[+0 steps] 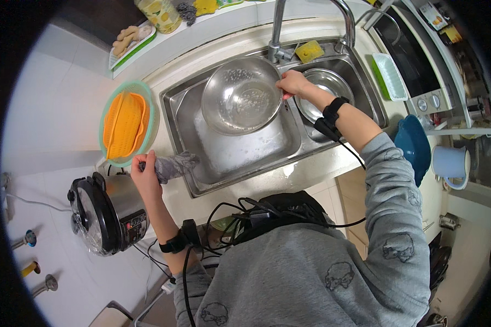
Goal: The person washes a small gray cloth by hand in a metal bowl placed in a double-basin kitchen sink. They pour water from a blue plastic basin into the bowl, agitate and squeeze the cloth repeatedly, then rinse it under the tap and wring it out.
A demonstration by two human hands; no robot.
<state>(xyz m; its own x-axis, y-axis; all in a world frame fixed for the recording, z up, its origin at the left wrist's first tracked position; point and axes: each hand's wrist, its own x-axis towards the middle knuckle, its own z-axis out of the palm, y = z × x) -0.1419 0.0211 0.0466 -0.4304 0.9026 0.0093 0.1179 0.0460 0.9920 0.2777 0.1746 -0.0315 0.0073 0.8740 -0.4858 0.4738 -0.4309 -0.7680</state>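
My right hand (291, 83) grips the right rim of a wide stainless steel bowl (243, 96), which is tilted over the larger basin of a double sink (229, 175). Wet spots or suds show on the bowl's inside. In my left hand (146, 173) is a bunched grey cloth (176, 165), over the counter at the sink's left edge, apart from the bowl. A second metal bowl (325, 88) sits in the smaller right basin, partly hidden by my right forearm. Behind it a yellow sponge (309, 51) lies on the sink's back ledge, beside the faucet (275, 49).
An orange plastic basket (125, 124) lies in a green colander (105, 110) at the left, above an electric pressure cooker (110, 214). Ginger (126, 40) sits on a back-left ledge tray. At the right are a white tray (390, 77), a microwave (409, 53) and a blue basin (413, 143). Cables hang near my waist.
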